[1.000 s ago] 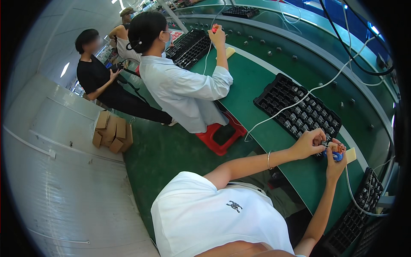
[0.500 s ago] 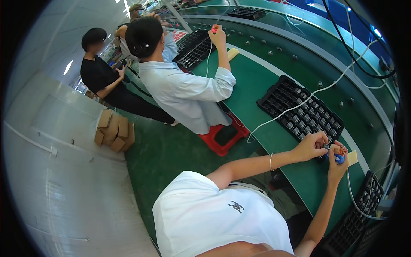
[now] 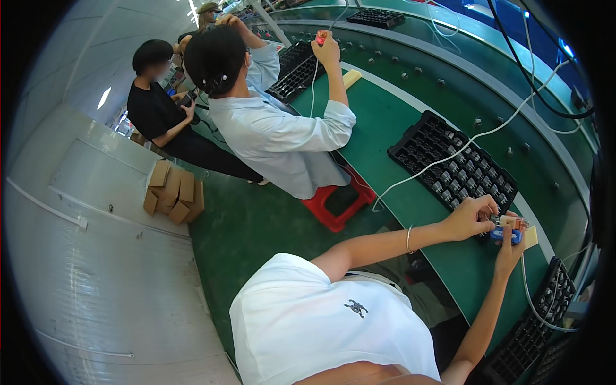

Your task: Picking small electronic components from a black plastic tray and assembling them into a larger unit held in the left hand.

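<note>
My right hand (image 3: 509, 251) is closed around a small handheld device (image 3: 507, 236), blue on its near side with a clear, orange-tinted part on top. Against the device's left end, my left hand (image 3: 473, 217) has thumb and fingers pinched together on a small metallic part (image 3: 494, 220), which the fingers largely cover. Just beyond my left hand lies a black compartment tray (image 3: 452, 163) holding rows of small metal parts. A pale yellow block (image 3: 530, 237) sits beside my right hand.
Another black tray (image 3: 536, 321) lies right of my right forearm. A white cable (image 3: 443, 162) crosses the first tray. Small parts dot the green belt (image 3: 443, 96) beyond the table. At the left, a co-worker (image 3: 276, 128) holds a red device; a red stool (image 3: 340, 208) stands below.
The device in my right hand has turned, showing more of its blue side and clear orange part. My left hand stays pinched beside it. A co-worker farther off has raised an arm.
</note>
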Available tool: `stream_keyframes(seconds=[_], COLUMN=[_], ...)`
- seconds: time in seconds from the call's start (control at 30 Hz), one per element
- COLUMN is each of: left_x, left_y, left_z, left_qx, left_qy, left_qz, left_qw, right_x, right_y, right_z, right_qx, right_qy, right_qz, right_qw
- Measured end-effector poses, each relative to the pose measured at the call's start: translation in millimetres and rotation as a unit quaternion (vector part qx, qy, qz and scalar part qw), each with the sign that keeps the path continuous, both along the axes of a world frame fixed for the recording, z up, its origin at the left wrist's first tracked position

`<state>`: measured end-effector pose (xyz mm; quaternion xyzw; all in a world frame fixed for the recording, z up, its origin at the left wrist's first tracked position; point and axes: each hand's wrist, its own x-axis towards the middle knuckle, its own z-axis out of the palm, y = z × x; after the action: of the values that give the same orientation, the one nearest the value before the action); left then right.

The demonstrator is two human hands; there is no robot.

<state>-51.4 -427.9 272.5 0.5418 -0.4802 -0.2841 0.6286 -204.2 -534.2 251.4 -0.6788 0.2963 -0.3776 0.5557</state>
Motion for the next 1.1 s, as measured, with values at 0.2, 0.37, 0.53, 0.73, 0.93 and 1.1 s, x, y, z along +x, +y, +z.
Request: stream_keyframes(seconds=[0.2,0.37,0.53,0.73,0.93,1.1], left_x=[-1.7,0.5,3.1,5.2,10.4,10.0], left_y=[1.4,2.0,1.3,-0.6,1.2,3.8], left_z=[9.2,1.6,-0.1,3.9,6.9,9.1], left_qx=[0.000,-0.003,0.001,0.014,0.020,0.037], left_qy=[-0.004,-0.004,-0.016,-0.032,-0.070,-0.057], left_qz=[-0.013,0.018,0.017,-0.007,-0.015,-0.018], left_qw=[1.000,1.000,1.000,0.999,0.997,0.998], right_x=[3.1,3.7,2.2,1.4,5.9,6.6], right_y=[1.6,1.8,-2.1,-4.6,-6.0,-4.4], right_z=[-2.5,-3.4,-5.6,-10.0,-4.2,-2.0], right_qx=[0.011,0.005,0.039,0.098,0.169,0.221], right_qy=[0.003,-0.007,-0.035,-0.071,-0.117,-0.123], right_qz=[0.031,0.024,0.017,0.044,0.051,0.072], right_qw=[0.999,1.000,0.999,0.992,0.977,0.965])
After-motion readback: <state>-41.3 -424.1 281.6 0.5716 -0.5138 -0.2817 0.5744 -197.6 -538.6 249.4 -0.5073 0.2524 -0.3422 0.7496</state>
